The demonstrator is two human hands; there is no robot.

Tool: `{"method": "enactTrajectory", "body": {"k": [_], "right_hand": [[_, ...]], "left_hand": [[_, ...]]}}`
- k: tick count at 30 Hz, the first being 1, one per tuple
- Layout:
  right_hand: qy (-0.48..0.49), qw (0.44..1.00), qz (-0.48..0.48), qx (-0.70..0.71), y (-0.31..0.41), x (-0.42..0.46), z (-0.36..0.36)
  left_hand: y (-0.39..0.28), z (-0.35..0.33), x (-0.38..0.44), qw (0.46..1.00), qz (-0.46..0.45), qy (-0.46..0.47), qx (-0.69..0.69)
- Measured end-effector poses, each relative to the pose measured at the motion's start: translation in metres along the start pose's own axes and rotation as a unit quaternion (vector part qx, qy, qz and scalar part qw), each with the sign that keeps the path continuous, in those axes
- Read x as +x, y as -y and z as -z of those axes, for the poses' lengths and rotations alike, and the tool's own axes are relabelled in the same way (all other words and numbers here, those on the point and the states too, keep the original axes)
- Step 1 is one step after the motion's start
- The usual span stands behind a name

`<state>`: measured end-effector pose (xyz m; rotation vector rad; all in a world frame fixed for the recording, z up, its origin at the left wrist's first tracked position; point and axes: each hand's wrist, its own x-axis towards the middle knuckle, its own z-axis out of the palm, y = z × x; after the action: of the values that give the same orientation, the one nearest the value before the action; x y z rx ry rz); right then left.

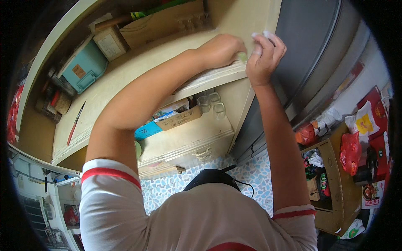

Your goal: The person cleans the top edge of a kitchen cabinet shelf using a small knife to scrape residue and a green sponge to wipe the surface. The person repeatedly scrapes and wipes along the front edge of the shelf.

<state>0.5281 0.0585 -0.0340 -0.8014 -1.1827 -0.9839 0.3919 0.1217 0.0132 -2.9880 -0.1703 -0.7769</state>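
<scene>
My left hand (223, 50) is curled into a fist just above the front edge of the cream wooden cabinet shelf (138, 72). A small pale green thing (242, 57), blurred, shows at its fingers; it may be a cloth or a sponge. Beside it, my right hand (265, 59) is at the upright front edge of the cabinet's side panel (274, 18), its fingers bent. The fingertips of that hand look whitish. Whether it grips the panel edge or only rests there cannot be made out.
On the shelf stand a teal lidded box (86, 67), several jars (61, 102) and a red-handled slim tool (76, 122). Glass cups (204, 103) and a cardboard box (182, 118) sit below. A grey refrigerator-like panel (301, 40) adjoins the cabinet. An open carton (336, 188) is at right.
</scene>
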Motion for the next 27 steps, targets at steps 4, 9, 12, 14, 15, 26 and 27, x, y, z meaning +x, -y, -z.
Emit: {"method": "enactTrajectory", "body": {"k": [4, 9, 12, 14, 15, 26, 27], "right_hand": [[0.005, 1.000, -0.010, -0.007, -0.008, -0.001, 0.005], [-0.002, 1.000, -0.013, 0.010, -0.004, 0.000, 0.004], [0.007, 1.000, -0.001, 0.000, -0.002, 0.003, 0.003], [0.010, 1.000, 0.001, -0.004, 0.000, 0.004, 0.002], [0.012, 1.000, -0.003, -0.010, -0.003, 0.002, 0.004], [-0.001, 1.000, -0.008, -0.001, 0.000, 0.002, 0.001], [0.003, 1.000, -0.009, -0.002, -0.001, 0.002, 0.002]], "left_hand": [[-0.012, 0.041, -0.034, 0.995, 0.004, 0.085, -0.048], [-0.012, 0.040, -0.034, 0.996, 0.015, 0.086, -0.017], [-0.003, 0.010, -0.001, 0.999, 0.012, 0.033, 0.003], [0.002, 0.008, -0.002, 1.000, -0.010, 0.003, 0.009], [0.002, 0.012, -0.008, 0.999, -0.017, 0.025, -0.011], [-0.002, 0.007, 0.003, 1.000, 0.007, 0.026, -0.001], [-0.001, 0.003, 0.009, 1.000, 0.016, 0.023, -0.004]]}}
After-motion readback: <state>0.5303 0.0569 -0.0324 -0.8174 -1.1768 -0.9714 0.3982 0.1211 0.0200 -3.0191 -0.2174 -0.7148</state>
